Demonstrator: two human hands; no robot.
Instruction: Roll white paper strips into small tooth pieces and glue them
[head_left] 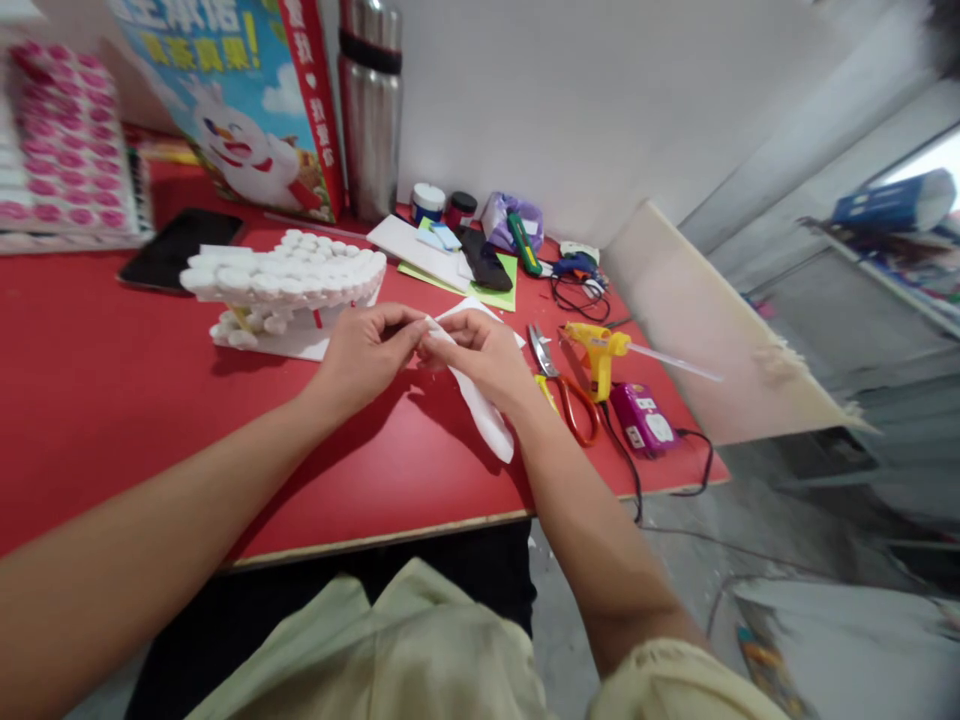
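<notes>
Between my two hands, just above the red table (337, 480), is a long strip of white paper or tissue (480, 410). My right hand (480, 350) pinches its upper end, and the loose end hangs toward the table's front edge. My left hand (367, 350) meets the right at the fingertips, its thumb and forefinger pressed together at the strip's tip. Part of the tip is hidden by the fingers. To the left stands a white model covered in rounded white pieces (285, 275), on a white base. A white sheet (491, 312) lies behind my right hand.
Right of my hands lie orange-handled snips (574, 405), a yellow glue gun (600, 350) and a purple power socket (645, 418) with cables. Behind are a green cutter (523, 243), small jars (428, 203), a steel flask (370, 120), a printed box (247, 120) and a black phone (176, 245).
</notes>
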